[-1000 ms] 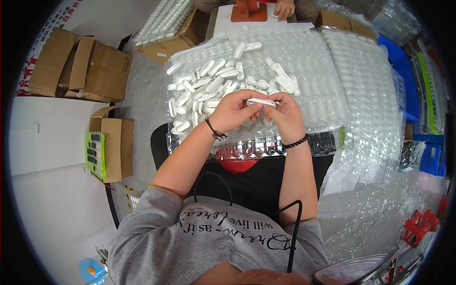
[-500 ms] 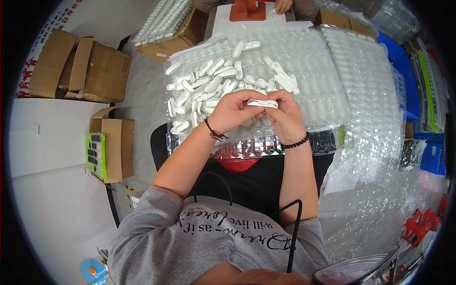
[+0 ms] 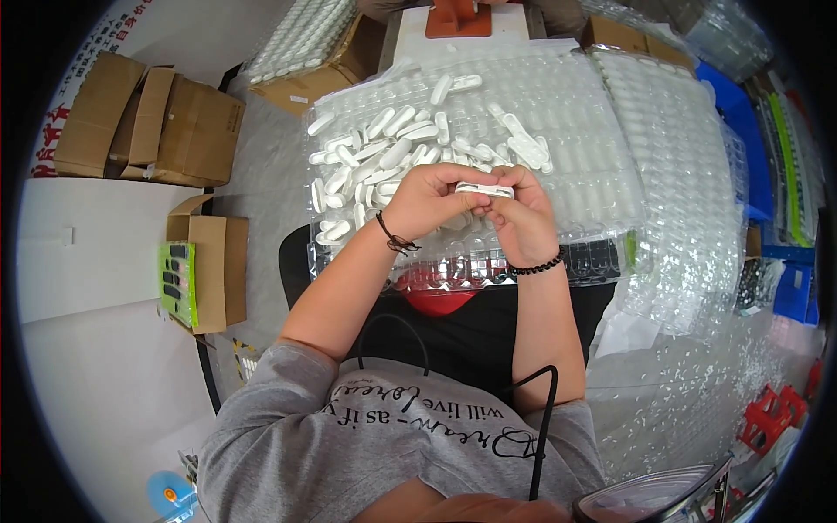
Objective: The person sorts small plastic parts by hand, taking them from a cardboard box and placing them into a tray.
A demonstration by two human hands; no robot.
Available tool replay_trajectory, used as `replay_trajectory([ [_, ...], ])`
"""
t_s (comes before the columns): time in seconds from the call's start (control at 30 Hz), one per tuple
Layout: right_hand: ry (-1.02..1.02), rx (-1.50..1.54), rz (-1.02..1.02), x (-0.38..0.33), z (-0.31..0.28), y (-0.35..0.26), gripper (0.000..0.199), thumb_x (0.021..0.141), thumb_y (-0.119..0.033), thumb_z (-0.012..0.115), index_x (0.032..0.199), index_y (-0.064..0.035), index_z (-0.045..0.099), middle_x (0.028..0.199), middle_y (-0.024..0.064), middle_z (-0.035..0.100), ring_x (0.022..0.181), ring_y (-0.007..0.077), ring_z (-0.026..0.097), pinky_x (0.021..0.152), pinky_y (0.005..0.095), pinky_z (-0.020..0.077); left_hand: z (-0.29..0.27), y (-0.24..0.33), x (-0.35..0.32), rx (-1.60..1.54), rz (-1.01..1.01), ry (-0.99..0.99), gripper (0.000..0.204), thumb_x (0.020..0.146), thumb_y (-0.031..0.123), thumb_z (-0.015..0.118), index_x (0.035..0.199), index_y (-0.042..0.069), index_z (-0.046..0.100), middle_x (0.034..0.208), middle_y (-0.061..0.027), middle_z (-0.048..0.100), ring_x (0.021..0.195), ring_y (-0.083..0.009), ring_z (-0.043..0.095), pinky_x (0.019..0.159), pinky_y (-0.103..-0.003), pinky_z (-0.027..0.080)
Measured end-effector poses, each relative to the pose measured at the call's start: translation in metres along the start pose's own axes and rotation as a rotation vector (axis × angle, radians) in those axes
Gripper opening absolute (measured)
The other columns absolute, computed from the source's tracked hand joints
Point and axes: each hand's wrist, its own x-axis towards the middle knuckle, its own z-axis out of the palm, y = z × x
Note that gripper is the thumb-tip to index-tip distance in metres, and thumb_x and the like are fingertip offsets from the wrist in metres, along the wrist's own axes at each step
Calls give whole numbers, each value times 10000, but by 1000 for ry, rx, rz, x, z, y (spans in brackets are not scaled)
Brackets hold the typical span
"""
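Observation:
Between my two hands I hold one white oblong plastic piece [image 3: 485, 189], with a dark slot or gap along its side. My left hand [image 3: 427, 202] grips its left end between thumb and fingers. The right end is pinched by my right hand [image 3: 528, 216], thumb below and fingers above. Beneath and beyond my hands lies a heap of similar white oblong pieces [image 3: 394, 155], loose on a stack of clear moulded plastic trays [image 3: 571, 113]. A few pieces [image 3: 526, 146] lie apart, to the right of the heap. My hands hide some pieces under them.
More clear blister trays [image 3: 680, 174] are stacked on the right. Brown cardboard boxes [image 3: 196, 131] stand on the left. Across the table is an orange-red metal stand [image 3: 458, 19], beside a person's legs. A red plastic stool [image 3: 772, 417] stands at lower right, near white scraps on the floor.
The white piece has turned slightly between my fingers, and its dark slot shows more. My right hand's grip has shifted a little. The view has moved slightly; the heap looks the same.

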Motion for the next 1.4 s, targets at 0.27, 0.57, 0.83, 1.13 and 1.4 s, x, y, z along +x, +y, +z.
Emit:
replay_trajectory([
  [0.27,72,-19,-61,3,1,7,213,805,107,544,938,-58,550,1020,35,546,703,102,569,582,221,425,12,-4,2,-21,27,142,190,886,-23,606,1071,-24,653,908,-101,680,750,-124,644,685,-242,543],
  [0.57,217,-269,-190,4,5,3,176,857,27,606,1028,-3,582,755,51,607,596,87,548,507,217,419,12,3,5,-13,26,97,246,921,16,578,1163,-5,618,918,-82,678,789,-119,644,735,-245,545],
  [0.83,237,-351,-189,2,10,0,210,865,3,622,1073,33,619,761,76,641,608,104,589,553,222,484,6,-6,5,13,-78,141,310,920,22,584,1228,-8,580,994,-98,671,808,-114,642,756,-248,545],
  [1.13,271,-180,-175,6,2,0,232,905,-9,565,1127,35,613,834,94,658,666,129,637,607,239,526,9,-1,1,-89,-16,94,314,959,68,531,1265,0,547,1102,-99,639,909,-127,629,817,-267,534],
  [1.4,348,-385,-231,4,14,6,245,953,-30,471,1152,57,584,852,150,663,696,182,676,629,271,565,16,-11,4,175,93,196,263,967,73,514,1213,3,574,957,-48,652,830,-87,604,745,-232,514],
])
